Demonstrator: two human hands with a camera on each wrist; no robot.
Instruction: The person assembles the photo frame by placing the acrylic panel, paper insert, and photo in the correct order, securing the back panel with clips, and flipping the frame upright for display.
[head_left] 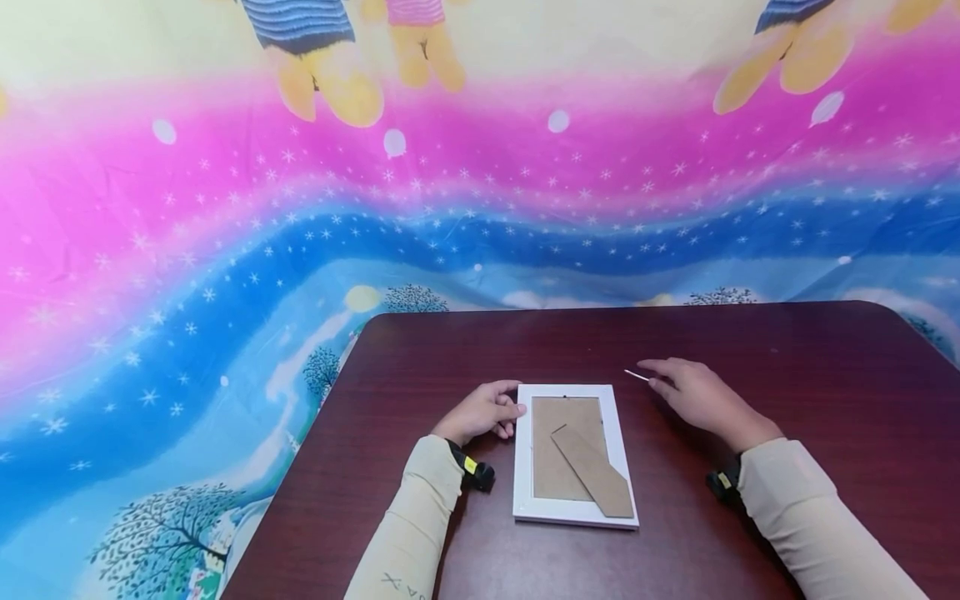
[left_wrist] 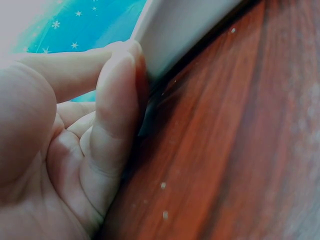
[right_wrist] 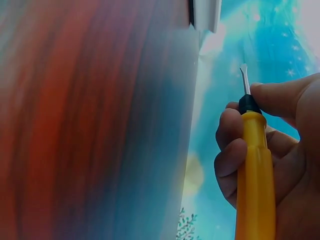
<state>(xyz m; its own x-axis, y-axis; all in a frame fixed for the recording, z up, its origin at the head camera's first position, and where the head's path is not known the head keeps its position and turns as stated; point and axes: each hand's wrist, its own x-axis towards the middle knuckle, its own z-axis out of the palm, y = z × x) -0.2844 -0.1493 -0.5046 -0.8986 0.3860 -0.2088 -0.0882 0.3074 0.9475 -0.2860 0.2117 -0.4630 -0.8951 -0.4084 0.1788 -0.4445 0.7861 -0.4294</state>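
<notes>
Lower centre, the left hand (head_left: 483,412) pinches the picture frame (head_left: 557,467), apparently steadying it; the right hand (head_left: 697,397) grips a flathead screwdriver (right_wrist: 257,162), which likely needs bringing closer.

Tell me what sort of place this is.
Probably an indoor tabletop workspace, though little of the room shows: a dark reddish-brown table, a colourful printed backdrop behind it, and a yellow-handled screwdriver in the right hand.
</notes>
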